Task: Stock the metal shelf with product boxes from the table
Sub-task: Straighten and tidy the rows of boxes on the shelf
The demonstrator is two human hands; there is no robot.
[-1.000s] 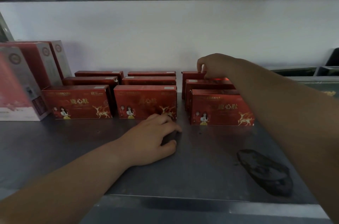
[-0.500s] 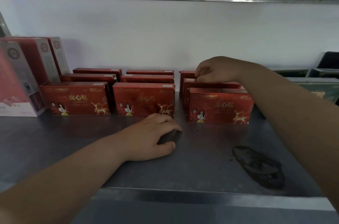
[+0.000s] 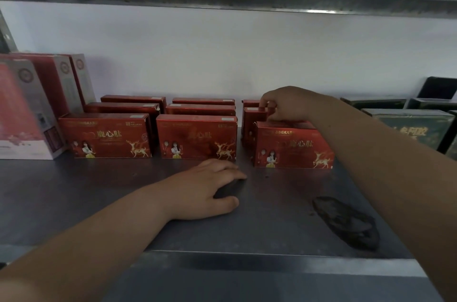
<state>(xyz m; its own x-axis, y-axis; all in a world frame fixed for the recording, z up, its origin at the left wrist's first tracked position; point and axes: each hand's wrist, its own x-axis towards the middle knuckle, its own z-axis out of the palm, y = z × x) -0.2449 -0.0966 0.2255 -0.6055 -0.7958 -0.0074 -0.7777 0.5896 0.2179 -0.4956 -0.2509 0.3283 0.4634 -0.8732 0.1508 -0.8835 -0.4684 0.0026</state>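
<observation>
Upright red boxes (image 3: pixel 196 137) (three columns, deer-printed) line the metal shelf (image 3: pixel 74 190).

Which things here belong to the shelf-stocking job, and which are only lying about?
Job: red deer boxes; the middle box of the right row, pinched by the right hand; metal shelf.
Lying about: pink-white cartons, left; dark green boxes, right; dark patch.

The gray metal shelf (image 3: pixel 74 203) holds boxes that stand on edge. The right hand (image 3: pixel 289 104) pinches the top of a red box (image 3: pixel 254 114). The front box (image 3: pixel 291 146) stands just before the grip and the back box (image 3: pixel 249 103) just behind it. Left of the grip stand two more rows of red boxes (image 3: pixel 196 137), three in each. Far left of it stand tall pink boxes (image 3: pixel 24 116). Right of the grip are green boxes (image 3: pixel 415 126). The left hand (image 3: pixel 205 190) rests palm down on the shelf, nearer the person than the grip and to its left. A dark patch (image 3: pixel 346 222) lies on the shelf, also nearer the person and well apart from the grip.
</observation>
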